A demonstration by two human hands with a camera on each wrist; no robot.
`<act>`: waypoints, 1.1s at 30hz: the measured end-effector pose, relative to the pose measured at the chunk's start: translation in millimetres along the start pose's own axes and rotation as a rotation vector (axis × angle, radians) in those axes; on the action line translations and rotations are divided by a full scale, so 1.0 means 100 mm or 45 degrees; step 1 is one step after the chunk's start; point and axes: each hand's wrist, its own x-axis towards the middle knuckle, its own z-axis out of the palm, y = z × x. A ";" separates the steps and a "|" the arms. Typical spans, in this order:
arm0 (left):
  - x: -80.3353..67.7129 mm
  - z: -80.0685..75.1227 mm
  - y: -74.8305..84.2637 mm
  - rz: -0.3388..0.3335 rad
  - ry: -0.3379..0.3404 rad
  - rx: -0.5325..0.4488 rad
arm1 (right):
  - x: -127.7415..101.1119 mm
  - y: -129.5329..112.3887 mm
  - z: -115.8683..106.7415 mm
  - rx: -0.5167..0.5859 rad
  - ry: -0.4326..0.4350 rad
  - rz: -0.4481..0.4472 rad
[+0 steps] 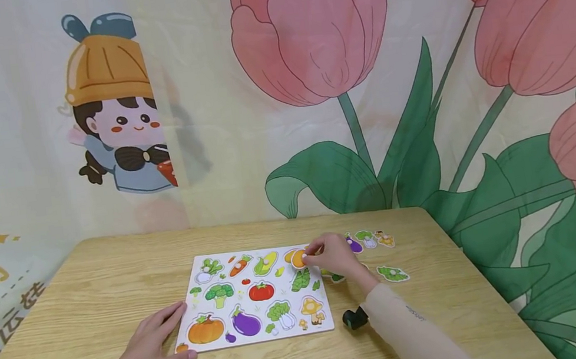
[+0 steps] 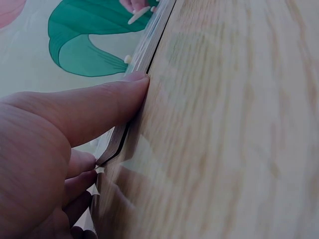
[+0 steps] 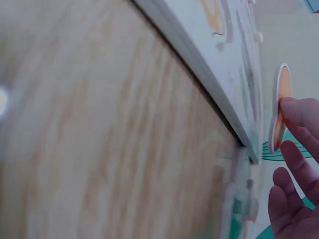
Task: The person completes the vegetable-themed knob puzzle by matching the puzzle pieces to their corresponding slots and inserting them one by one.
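Observation:
A white vegetable puzzle board (image 1: pixel 255 340) lies on the table. At its near left corner my left hand (image 1: pixel 149 346) rests with fingers along the left edge and thumb against the front edge. The thumb (image 2: pixel 112 102) shows on that edge in the left wrist view. My right hand (image 1: pixel 336 254) pinches an orange puzzle piece (image 3: pixel 285 82) by thumb and finger, raised over the board's far right corner. Its other fingers are loosely bent. Pictures on the board include a tomato (image 1: pixel 261 291), a pumpkin (image 1: pixel 205 330) and an eggplant (image 1: pixel 246 323).
Loose pieces lie right of the board: an eggplant piece (image 1: pixel 353 244), a cabbage-like piece (image 1: pixel 365 238), a mushroom-like piece (image 1: pixel 385 239) and a green leafy piece (image 1: pixel 393 273). Others are partly behind the right hand. A small black object (image 1: pixel 355 318) shows by the right sleeve.

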 end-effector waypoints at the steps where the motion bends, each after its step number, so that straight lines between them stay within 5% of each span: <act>1: 0.00 0.00 0.00 -0.002 0.000 0.000 | 0.01 0.00 0.03 0.006 0.008 0.004; 13: 0.00 0.01 -0.01 0.010 0.007 0.019 | 0.11 -0.04 0.22 0.056 0.119 0.060; 22: 0.00 0.00 0.02 0.021 0.005 0.022 | 0.14 -0.03 0.21 0.117 0.074 0.162; 33: 0.01 0.00 -0.02 0.021 0.013 0.016 | 0.16 -0.07 0.18 0.050 0.044 0.115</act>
